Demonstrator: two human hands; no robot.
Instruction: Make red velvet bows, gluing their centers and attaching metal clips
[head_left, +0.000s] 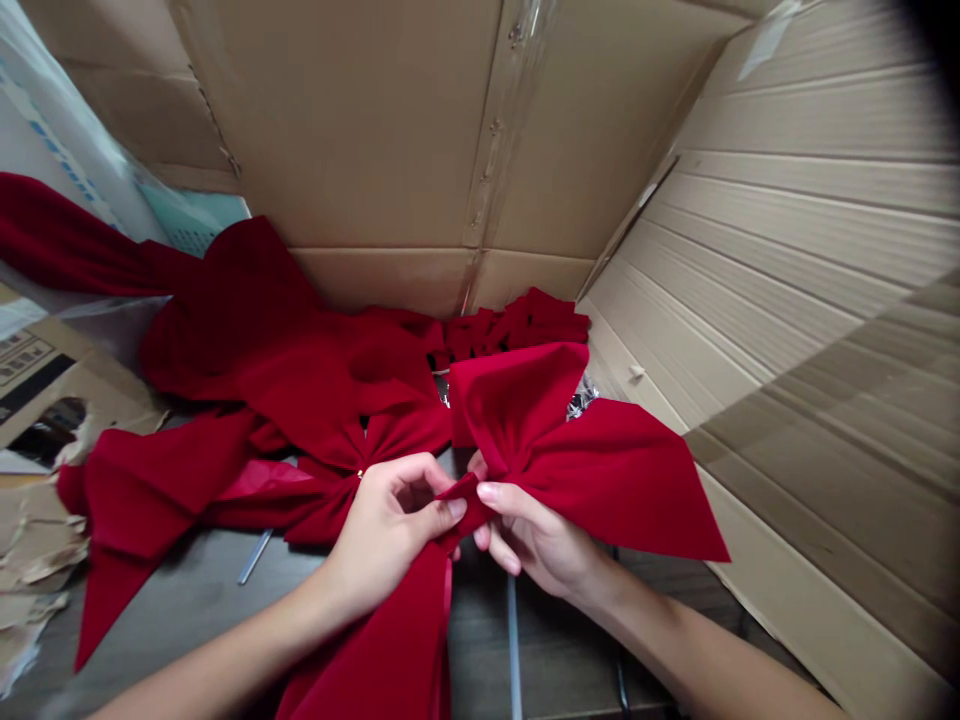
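A red velvet-like fabric bow (622,475) is held in front of me, its loops fanned out to the upper right and its long tails (382,640) hanging toward me. My left hand (401,520) pinches a short red fabric strip (471,505) between thumb and fingers near the bow's gathered middle. The fingers of my right hand (529,525) are closed on the other end of that strip, right beneath the gather. Some fingertips are hidden behind the cloth. Another gathered red bow (375,435) lies just beyond my left hand.
More red bows (247,320) pile up at the left, and small red fabric pieces (517,320) lie at the back. Cardboard walls (375,120) enclose the back and right. A thin translucent stick (514,640) is below my hands. Torn cardboard (45,540) sits at the left.
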